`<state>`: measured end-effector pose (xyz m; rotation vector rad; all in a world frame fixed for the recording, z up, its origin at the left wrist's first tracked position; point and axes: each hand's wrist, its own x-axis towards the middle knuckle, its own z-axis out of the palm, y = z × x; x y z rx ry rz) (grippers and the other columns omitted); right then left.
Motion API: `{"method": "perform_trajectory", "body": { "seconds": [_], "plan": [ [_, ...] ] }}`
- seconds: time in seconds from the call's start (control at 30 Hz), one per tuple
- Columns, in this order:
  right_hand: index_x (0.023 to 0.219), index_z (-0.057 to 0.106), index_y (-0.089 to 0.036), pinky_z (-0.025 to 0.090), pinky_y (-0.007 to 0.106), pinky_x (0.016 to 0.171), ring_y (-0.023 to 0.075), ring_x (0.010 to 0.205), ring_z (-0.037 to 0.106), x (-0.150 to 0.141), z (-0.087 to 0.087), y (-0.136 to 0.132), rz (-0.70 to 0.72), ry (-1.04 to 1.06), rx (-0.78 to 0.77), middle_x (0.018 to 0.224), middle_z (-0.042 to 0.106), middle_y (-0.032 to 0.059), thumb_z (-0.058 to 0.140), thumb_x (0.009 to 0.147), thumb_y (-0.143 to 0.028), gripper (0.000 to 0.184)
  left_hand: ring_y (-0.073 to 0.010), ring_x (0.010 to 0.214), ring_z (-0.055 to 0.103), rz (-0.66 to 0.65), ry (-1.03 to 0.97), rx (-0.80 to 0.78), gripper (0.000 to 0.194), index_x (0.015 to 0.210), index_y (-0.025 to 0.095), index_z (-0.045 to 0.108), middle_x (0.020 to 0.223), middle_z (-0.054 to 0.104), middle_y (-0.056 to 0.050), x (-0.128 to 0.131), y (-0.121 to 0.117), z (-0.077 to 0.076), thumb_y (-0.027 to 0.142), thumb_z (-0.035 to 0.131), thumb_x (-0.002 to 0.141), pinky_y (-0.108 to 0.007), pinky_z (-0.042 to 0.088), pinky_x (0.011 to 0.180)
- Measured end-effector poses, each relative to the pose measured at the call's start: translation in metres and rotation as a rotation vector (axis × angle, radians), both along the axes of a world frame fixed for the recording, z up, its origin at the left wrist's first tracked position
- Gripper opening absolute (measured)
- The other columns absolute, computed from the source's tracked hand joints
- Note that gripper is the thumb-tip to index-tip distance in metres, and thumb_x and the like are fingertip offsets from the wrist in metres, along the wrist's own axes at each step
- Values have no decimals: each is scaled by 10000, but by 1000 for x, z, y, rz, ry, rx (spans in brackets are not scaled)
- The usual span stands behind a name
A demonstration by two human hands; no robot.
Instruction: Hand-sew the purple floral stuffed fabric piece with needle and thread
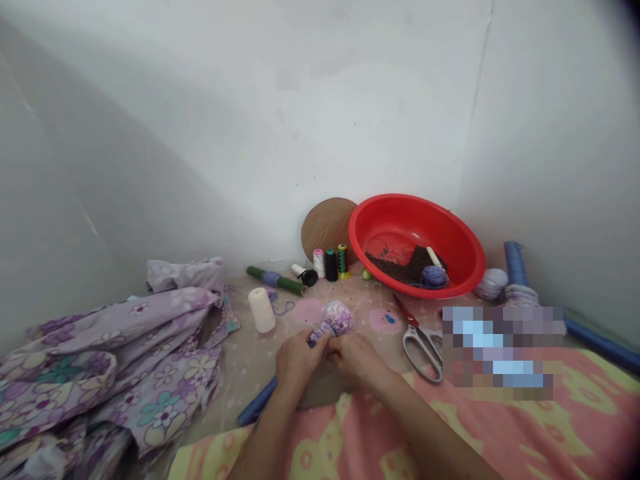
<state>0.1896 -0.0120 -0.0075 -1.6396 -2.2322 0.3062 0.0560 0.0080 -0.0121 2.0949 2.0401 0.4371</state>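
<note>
The ball of floral cloth [339, 317], white with purple blossoms, sits in the middle of the near part of the table [231, 390], at the far side of the person's two hands. The left hand [299, 355] is closed around its narrow, wrapped neck, with the round end showing beyond the fingers. The right hand [353, 357] is curled just beside it, touching the near right side of the bundle; whether it grips cloth or thread cannot be told. A blue tube [257, 401] slants out to the near left, partly hidden by the left forearm. Farther left of the ball, a white cone of thread [261, 311] stands tilted near loose purple yarn [285, 307], and beyond these lies a green tube [290, 285] with yarn wound around its middle. At the far side stand a white spool [319, 265], a black spool [331, 267] and a green-and-yellow spool [343, 260], in front of a cardboard disc [324, 227]. To their right a tilted red basin [420, 215] holds a purple yarn ball [434, 277] and a dark brown piece [400, 270]. Scissors [413, 324] lie nearer, right of the hands. Crumpled floral fabric [165, 373] covers the left side; a pink-and-yellow cloth [345, 437] spreads along the near edge.
</note>
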Motion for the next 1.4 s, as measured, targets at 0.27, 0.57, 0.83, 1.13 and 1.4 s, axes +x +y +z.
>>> {"method": "perform_trajectory", "body": {
  "seconds": [0.27, 0.57, 0.83, 1.13, 1.4],
  "plan": [
    [681, 651, -207, 270, 213, 494, 117, 574, 522, 15, 9, 1, 146, -130, -60, 660, 641, 20, 445, 699, -279, 219, -238, 761, 570, -10, 82, 81, 595, 893, 267, 595, 787, 632, -67, 0, 2, -10, 680, 227, 673, -285, 386, 596],
    [850, 593, -209, 292, 287, 731, 179, 851, 432, 13, 17, 3, -235, -36, 476, 911, 531, 59, 420, 764, -251, 198, -210, 774, 568, -4, 115, 44, 549, 945, 240, 576, 818, 624, -73, 5, -3, -6, 628, 277, 697, -267, 380, 629],
    [756, 596, -184, 198, 365, 879, 199, 948, 361, -9, 3, 9, -69, -63, 488, 987, 500, 69, 489, 729, -257, 133, -192, 785, 567, -5, 144, 63, 355, 963, 234, 552, 826, 624, -65, 10, -8, -3, 436, 359, 745, -265, 374, 657],
    [793, 584, -164, 123, 412, 936, 216, 1028, 337, -15, 7, 10, -56, -164, 501, 1009, 495, 93, 452, 735, -180, 145, -192, 770, 571, 1, 120, 56, 319, 951, 241, 554, 795, 626, -65, 11, -8, -6, 392, 351, 757, -268, 376, 647],
    [798, 580, -157, 122, 406, 943, 208, 991, 363, -17, 10, 8, -40, -221, 500, 963, 508, 89, 442, 729, -156, 154, -194, 768, 575, -28, 101, 77, 308, 991, 278, 543, 825, 632, -55, 10, -8, -8, 362, 377, 746, -268, 382, 640]
  ]
}}
